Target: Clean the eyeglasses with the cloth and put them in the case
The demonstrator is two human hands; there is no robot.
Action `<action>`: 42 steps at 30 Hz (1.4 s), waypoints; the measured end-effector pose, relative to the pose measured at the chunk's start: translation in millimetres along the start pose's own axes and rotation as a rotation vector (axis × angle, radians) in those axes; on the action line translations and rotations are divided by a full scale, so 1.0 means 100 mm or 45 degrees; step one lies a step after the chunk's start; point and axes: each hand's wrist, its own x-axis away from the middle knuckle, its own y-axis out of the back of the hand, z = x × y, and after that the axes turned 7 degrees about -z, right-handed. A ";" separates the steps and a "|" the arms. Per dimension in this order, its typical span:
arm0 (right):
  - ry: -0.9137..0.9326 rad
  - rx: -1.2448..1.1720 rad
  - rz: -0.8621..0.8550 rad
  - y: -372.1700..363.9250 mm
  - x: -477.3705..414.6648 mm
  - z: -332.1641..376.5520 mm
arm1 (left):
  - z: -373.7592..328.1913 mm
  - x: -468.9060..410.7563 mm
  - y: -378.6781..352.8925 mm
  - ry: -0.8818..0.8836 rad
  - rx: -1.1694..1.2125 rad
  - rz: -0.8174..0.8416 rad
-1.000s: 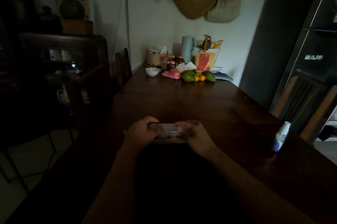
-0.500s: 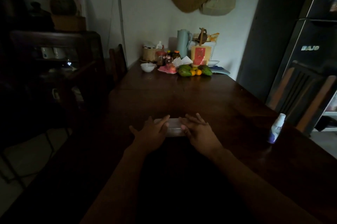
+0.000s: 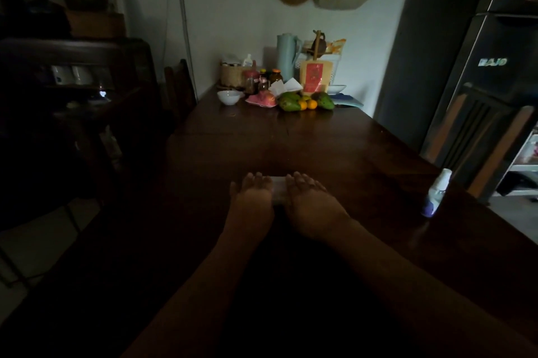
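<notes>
Case crosswise, apparently closed, left hand, right hand flat atop.

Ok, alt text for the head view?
The left hand and right hand rest flat, side by side, on a pale case on a dark table. A spray bottle stands to the right; fruit lies at the far end.

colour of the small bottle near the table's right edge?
The bottle is white on top with a purple base, seen in the head view.
</notes>
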 end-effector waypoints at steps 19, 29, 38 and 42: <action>-0.013 -0.267 -0.228 -0.18 0.23 -0.12 | 0.02 0.38 0.08 -0.011 0.043 -0.116; 0.014 -0.207 -0.421 -0.13 0.27 -0.16 | 0.05 0.32 0.27 -0.122 0.203 -0.285; 0.002 -0.157 -0.208 -0.08 0.29 -0.18 | 0.05 0.37 0.22 -0.048 0.157 -0.154; -0.066 -0.219 -0.181 -0.05 0.27 -0.18 | 0.09 0.35 0.19 -0.003 0.200 -0.154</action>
